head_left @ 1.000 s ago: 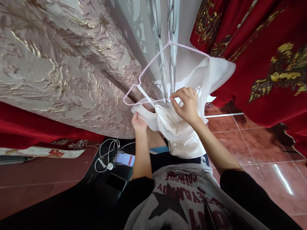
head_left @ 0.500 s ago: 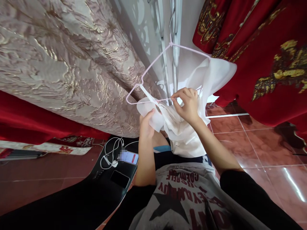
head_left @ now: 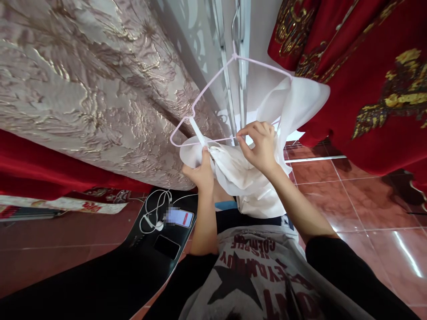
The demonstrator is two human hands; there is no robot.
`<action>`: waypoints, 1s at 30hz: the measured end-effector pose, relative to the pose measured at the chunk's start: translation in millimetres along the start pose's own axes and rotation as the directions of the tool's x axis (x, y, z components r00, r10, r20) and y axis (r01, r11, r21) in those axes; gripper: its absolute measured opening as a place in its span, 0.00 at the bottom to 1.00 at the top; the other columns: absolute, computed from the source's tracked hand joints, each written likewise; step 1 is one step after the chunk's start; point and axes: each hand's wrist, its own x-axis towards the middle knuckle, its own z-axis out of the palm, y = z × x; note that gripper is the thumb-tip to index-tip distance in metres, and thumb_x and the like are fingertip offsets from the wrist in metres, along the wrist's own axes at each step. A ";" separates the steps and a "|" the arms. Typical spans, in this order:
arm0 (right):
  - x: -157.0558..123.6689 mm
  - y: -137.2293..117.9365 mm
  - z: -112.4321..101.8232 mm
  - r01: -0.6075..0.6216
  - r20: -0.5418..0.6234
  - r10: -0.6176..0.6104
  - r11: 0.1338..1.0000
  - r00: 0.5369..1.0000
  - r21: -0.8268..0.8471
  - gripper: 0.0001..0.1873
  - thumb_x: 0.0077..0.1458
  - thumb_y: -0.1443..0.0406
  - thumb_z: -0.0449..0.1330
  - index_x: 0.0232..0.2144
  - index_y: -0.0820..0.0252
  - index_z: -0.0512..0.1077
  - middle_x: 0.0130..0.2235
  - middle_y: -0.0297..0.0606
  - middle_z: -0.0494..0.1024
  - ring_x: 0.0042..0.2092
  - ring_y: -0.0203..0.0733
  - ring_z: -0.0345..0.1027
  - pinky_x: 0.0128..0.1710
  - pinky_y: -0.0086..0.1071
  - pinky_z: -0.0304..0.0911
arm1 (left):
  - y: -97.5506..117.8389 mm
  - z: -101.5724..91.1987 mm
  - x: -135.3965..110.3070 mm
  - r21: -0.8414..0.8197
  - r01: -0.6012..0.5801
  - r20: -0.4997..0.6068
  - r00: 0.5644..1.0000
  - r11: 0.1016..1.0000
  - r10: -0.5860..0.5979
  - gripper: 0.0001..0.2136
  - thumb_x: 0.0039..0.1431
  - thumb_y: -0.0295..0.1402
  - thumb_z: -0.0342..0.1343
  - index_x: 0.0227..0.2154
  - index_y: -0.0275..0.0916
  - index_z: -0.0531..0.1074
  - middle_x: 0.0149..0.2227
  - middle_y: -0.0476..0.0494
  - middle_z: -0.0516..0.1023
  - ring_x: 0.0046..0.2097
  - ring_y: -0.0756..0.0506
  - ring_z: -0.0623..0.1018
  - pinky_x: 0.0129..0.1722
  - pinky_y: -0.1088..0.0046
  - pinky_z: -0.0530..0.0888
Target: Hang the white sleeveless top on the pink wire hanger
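Observation:
A pale pink clothes hanger point(head_left: 213, 85) hangs by its hook in front of me. From it droops a thin white garment point(head_left: 263, 195), its lower part in my lap; one side covers the hanger's right shoulder, and a narrow strap loops over the left end. My right hand point(head_left: 262, 144) pinches the hanger's bottom bar near its middle, thumb against fingertips. Lower left, my left hand point(head_left: 202, 171) grips the garment at the foot of the strap, thumb on top; its other fingers are partly hidden by the cloth.
Pinkish embossed fabric point(head_left: 100, 98) hangs close on the left, red gold-trimmed cloth point(head_left: 360, 98) on the right. Metal rails point(head_left: 244, 66) stand behind the hanger. Two phones, one lit phone point(head_left: 180, 218) and one dark phone point(head_left: 167, 247), lie with white earphones point(head_left: 147, 220) on a black seat.
My left hand has shifted slightly left and up, drawing the strap and the garment's left edge with it. The hanger's left end has tilted a little left. My right hand stays on the bar.

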 end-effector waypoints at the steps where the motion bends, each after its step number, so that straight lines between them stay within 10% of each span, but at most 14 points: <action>1: -0.5 -1.0 0.3 0.001 -0.007 -0.001 1.000 1.000 0.006 0.09 0.69 0.60 0.58 0.38 0.54 0.76 0.40 0.36 0.78 0.45 0.44 0.66 0.54 0.43 0.53 | -0.1 -0.6 -0.5 -0.012 -0.003 -0.029 1.000 1.000 0.003 0.16 0.60 0.43 0.67 0.41 0.34 0.78 0.46 0.33 0.85 0.52 0.37 0.86 0.57 0.56 0.82; 9: -3.6 -3.7 1.2 -0.001 -0.029 0.001 1.000 1.000 -0.015 0.10 0.69 0.59 0.57 0.38 0.54 0.76 0.40 0.37 0.78 0.45 0.44 0.66 0.54 0.43 0.54 | -3.9 2.2 1.4 -0.232 0.005 -0.131 0.991 0.973 -0.036 0.19 0.50 0.38 0.75 0.41 0.34 0.77 0.45 0.37 0.84 0.51 0.38 0.85 0.55 0.57 0.83; 15: -1.4 -2.9 2.9 -0.008 -0.015 0.007 0.999 1.000 -0.052 0.11 0.70 0.59 0.56 0.38 0.54 0.76 0.40 0.38 0.78 0.45 0.44 0.65 0.54 0.44 0.55 | -1.6 0.6 -3.1 -0.480 0.127 0.104 0.991 0.868 -0.088 0.25 0.47 0.39 0.77 0.46 0.38 0.77 0.47 0.39 0.85 0.50 0.39 0.85 0.59 0.54 0.80; 22: -1.9 -1.7 6.6 0.006 -0.023 -0.007 0.999 1.000 -0.052 0.10 0.70 0.59 0.56 0.38 0.55 0.75 0.40 0.37 0.78 0.45 0.45 0.65 0.55 0.44 0.54 | 6.9 -12.0 -10.0 -0.528 0.052 0.300 0.945 0.847 0.129 0.41 0.57 0.50 0.71 0.69 0.48 0.60 0.61 0.37 0.80 0.61 0.35 0.82 0.69 0.49 0.72; 30: -3.1 -3.1 6.6 -0.007 -0.006 0.007 0.998 1.000 -0.055 0.10 0.70 0.60 0.57 0.39 0.54 0.76 0.41 0.36 0.78 0.45 0.44 0.64 0.55 0.42 0.53 | 6.4 7.1 -5.5 -0.445 -0.152 0.131 0.964 0.883 0.232 0.40 0.59 0.51 0.70 0.66 0.48 0.54 0.66 0.35 0.74 0.56 0.40 0.83 0.67 0.51 0.74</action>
